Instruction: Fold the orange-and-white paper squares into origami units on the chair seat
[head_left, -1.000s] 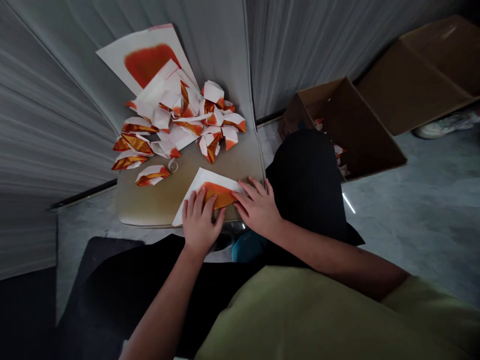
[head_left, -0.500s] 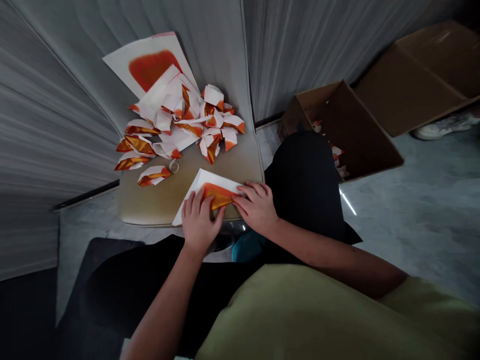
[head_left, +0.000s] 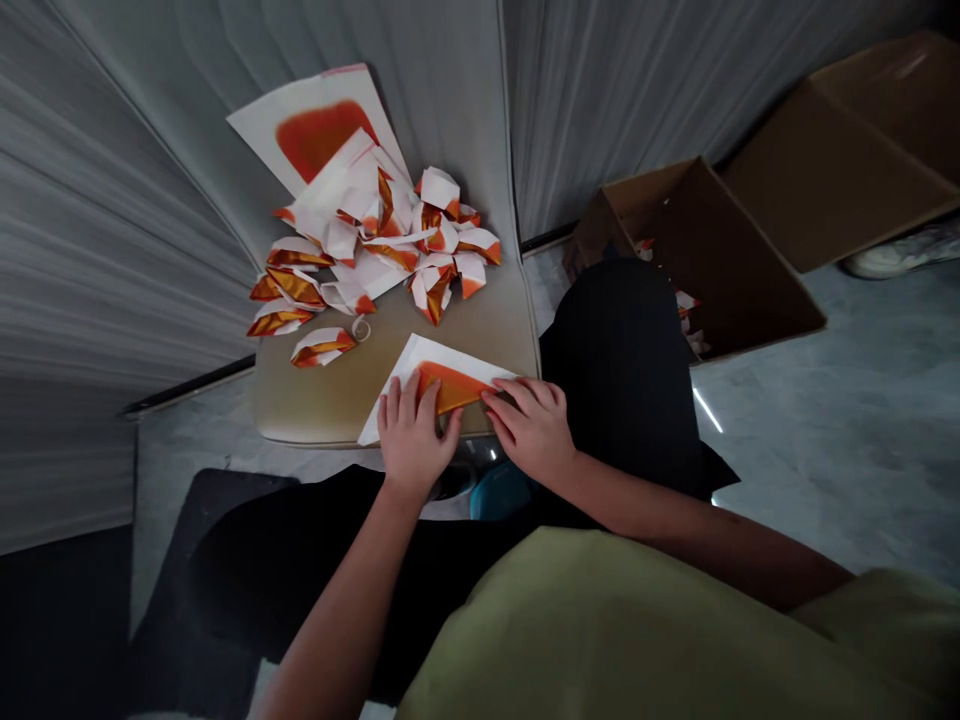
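A folded sheet of joss paper, white with an orange-gold patch, lies at the front edge of the padded chair seat. My left hand rests on its left part, fingers spread out flat and thumb by the near edge. At the paper's right corner is my right hand, with thumb and fingertips closed on the folded edge. Beyond my hands, several folded paper ingots are heaped on the seat. One single ingot lies nearer, beside a small white curl.
Flat sheets with an orange patch lean against the chair back. An open cardboard box holding some folded papers stands on the floor to the right, beyond my knee. Another cardboard piece and a shoe are farther right.
The whole view has shifted slightly, so things appear farther right. Both hands stay on the paper; the fingers of my right hand lie a little flatter along its corner.
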